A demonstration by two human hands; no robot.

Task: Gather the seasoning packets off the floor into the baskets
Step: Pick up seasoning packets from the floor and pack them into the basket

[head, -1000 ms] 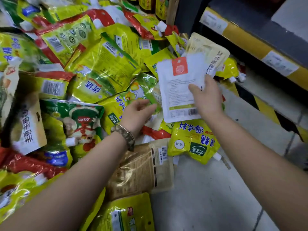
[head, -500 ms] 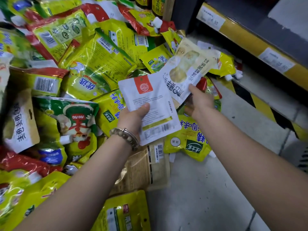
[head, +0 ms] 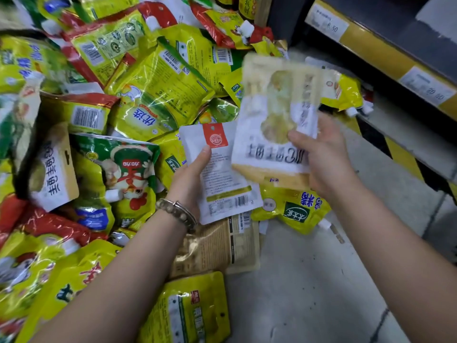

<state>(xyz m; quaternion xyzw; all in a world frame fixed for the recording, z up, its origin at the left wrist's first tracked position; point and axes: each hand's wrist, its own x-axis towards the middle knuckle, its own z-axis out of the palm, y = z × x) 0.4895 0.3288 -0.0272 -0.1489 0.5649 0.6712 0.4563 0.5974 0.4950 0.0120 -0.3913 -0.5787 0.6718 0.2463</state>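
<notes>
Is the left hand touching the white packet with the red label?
Touching. The head view shows the left hand gripping the white packet, its thumb lying on the packet's printed front.

Grey floor (head: 309, 280), yellow shelf edge (head: 371, 49), price labels (head: 327, 23)

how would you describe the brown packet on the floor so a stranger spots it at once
Start at the heap of packets beside the grey floor. At its edge, below the left hand, lies the brown packet. It alone is dull tan; its neighbours are glossy yellow.
</notes>
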